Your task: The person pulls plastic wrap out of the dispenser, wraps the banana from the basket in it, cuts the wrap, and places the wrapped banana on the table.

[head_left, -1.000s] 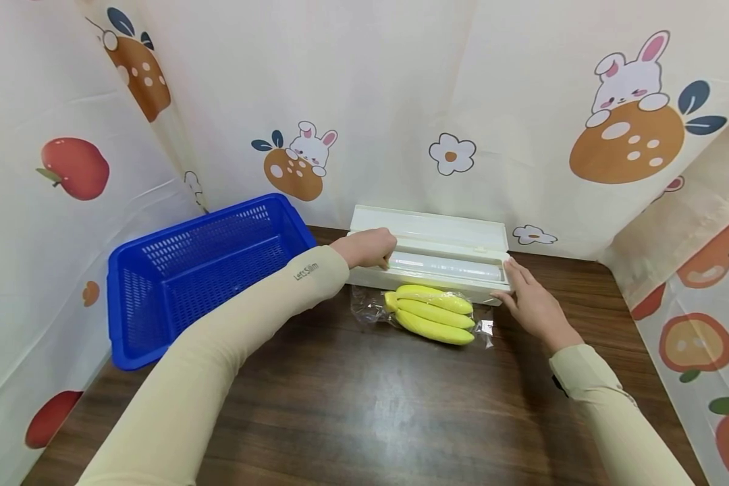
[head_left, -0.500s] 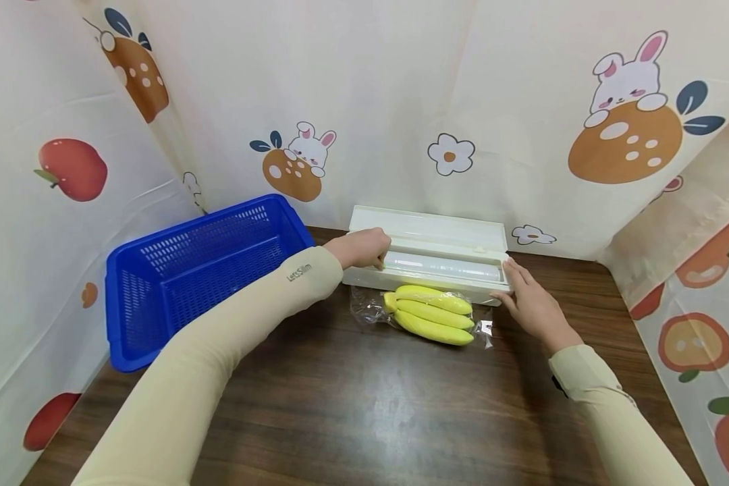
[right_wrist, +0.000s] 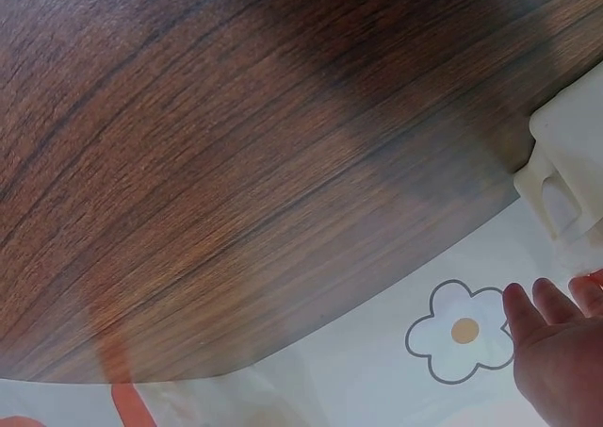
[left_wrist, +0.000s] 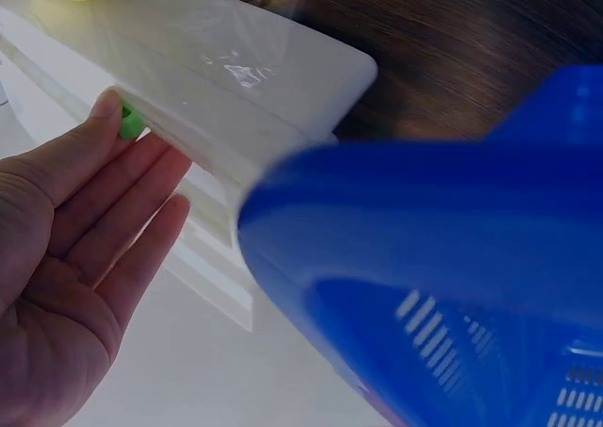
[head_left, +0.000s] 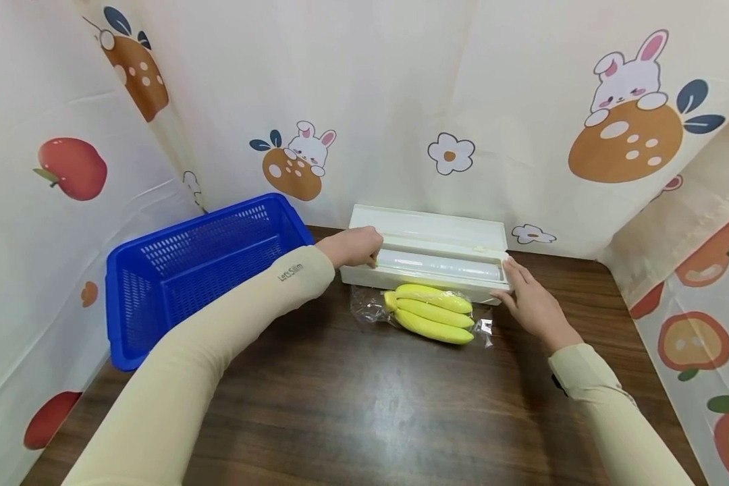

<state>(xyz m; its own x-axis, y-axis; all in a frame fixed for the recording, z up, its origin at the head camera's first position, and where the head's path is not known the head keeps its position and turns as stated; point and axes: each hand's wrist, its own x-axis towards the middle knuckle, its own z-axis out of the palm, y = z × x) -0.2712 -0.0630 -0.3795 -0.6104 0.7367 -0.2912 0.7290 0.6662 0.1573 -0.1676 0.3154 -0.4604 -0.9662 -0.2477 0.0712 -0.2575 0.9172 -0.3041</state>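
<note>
Nearest: pale yellow sleeves. L sleeve (head_left: 243, 320) has dark print nr the cuff, reads approx. "Let'sSlim"; R sleeve (head_left: 610, 408) has a dark bit at the cuff, can't tell what. Below: dark brown wood-grain desk (head_left: 364, 418) w/ soft glare.

Mid desk: 3 yellow bananas (head_left: 434, 314), joined at L end, in clear wrap (head_left: 369, 307), crinkled both ends; white patch at R end, too small to tell label vs. glare. They lie just in front of the long white box (head_left: 358, 275).

L hand (head_left: 352, 246) is at the box's L part: thumb + index clamped on a small green piece (left_wrist: 131, 123) at the front edge; other fingers loosely extended, per L wrist view. R hand (head_left: 531, 300) touches the box's R end: fingers laid along it, thumb apart from them nr the front corner. Inside the box, lengthwise: roll of clear film (head_left: 440, 263), L end hidden by L hand.

Lid (head_left: 428, 228) is up at the back, tilted away. L of box: blue basket (head_left: 219, 233), slotted sides, set at an angle, partly hidden by L sleeve.

Farthest: cream curtain (head_left: 376, 88) printed w/ rabbits, oranges, white flowers, red apples.
</note>
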